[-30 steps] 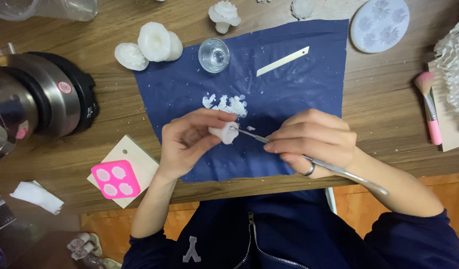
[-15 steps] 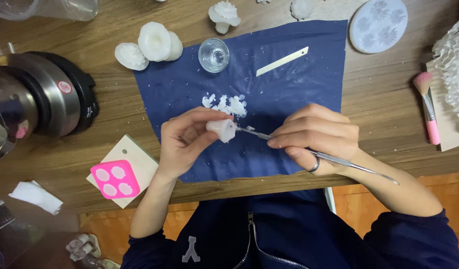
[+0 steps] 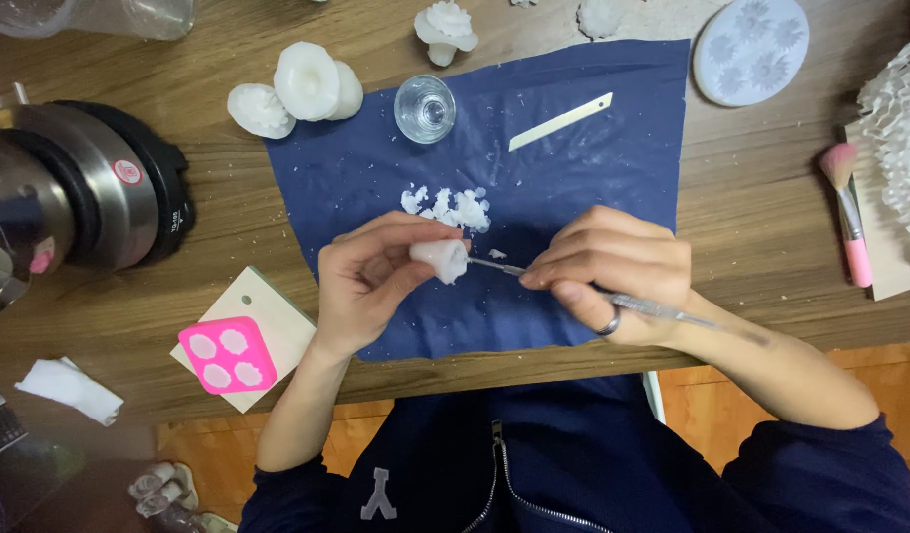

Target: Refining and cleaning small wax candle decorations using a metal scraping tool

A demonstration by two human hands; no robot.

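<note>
Fingers of my left hand [image 3: 376, 281] are pinching a small white wax piece [image 3: 441, 260] above the blue cloth [image 3: 593, 188]; my right hand [image 3: 608, 271] is gripping a thin metal tool [image 3: 573, 286], its tip touching the piece. It is probably light and crumbly, so I am holding its sides gently.

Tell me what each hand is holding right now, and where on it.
Left hand pinches a small white wax piece by its narrow end. Right hand holds a thin metal tool mid-shaft, like a pen, its tip at the piece.
</note>
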